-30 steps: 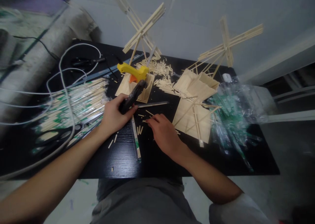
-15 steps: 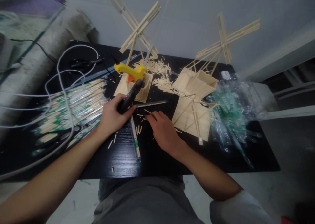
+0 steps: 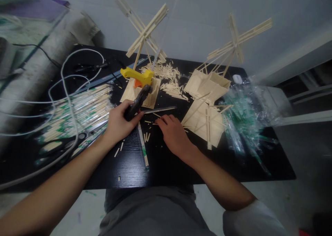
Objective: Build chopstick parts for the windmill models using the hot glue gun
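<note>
My left hand [image 3: 118, 123] is closed around the dark handle of a hand tool [image 3: 137, 102] that points up and away over the black table [image 3: 160, 167]. My right hand [image 3: 173, 134] rests palm down beside it, fingertips pinched on a small wooden stick piece [image 3: 155, 122] among short offcuts [image 3: 147, 136]. A long wrapped chopstick [image 3: 142, 144] lies between the two hands. A thin metal blade or rod [image 3: 159, 109] lies just beyond my right fingers.
A yellow glue gun [image 3: 137, 76] stands on a flat stick panel [image 3: 138, 94]. Two stick windmill models [image 3: 145, 32] [image 3: 234, 39] rise at the back. Stick panels [image 3: 204, 118], a pile of cut sticks [image 3: 168, 77], wrapped chopsticks [image 3: 80, 108], white cable [image 3: 64, 87], scissors [image 3: 77, 137] and plastic wrappers [image 3: 241, 118] crowd the table.
The view shifted slightly. My right hand slid a little forward and to the right over the offcuts. My left hand kept its grip on the tool.
</note>
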The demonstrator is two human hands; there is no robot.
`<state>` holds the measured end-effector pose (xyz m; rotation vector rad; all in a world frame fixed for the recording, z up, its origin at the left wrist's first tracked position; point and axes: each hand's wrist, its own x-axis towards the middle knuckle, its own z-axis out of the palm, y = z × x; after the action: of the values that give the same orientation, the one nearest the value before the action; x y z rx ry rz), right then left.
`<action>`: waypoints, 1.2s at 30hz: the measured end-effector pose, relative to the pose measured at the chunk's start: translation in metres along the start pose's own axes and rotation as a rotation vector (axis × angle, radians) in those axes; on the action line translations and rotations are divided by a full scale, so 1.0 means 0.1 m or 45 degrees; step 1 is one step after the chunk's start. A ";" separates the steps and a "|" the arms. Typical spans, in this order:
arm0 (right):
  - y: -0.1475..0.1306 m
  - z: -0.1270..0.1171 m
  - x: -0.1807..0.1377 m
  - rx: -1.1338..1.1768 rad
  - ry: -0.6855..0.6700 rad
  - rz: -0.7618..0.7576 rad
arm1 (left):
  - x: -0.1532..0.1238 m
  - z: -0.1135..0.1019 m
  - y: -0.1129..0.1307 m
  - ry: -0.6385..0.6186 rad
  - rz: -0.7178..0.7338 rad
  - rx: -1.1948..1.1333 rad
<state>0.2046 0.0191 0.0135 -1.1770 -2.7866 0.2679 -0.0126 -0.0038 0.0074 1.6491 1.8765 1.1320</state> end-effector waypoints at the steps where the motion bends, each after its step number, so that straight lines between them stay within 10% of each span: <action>1: 0.00 0.01 0.00 0.009 0.011 -0.004 | 0.00 0.00 0.00 -0.001 -0.003 -0.002; 25: -0.06 0.01 0.00 0.191 0.101 0.042 | -0.01 0.00 0.00 -0.029 -0.024 0.030; 36: 0.19 0.12 -0.14 0.379 0.250 -0.382 | -0.02 0.04 -0.07 -0.050 -0.041 0.030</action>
<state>0.2256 0.0206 -0.0024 -0.6705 -2.5886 0.4875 -0.0137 -0.0046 -0.0006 1.6362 1.8914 1.0610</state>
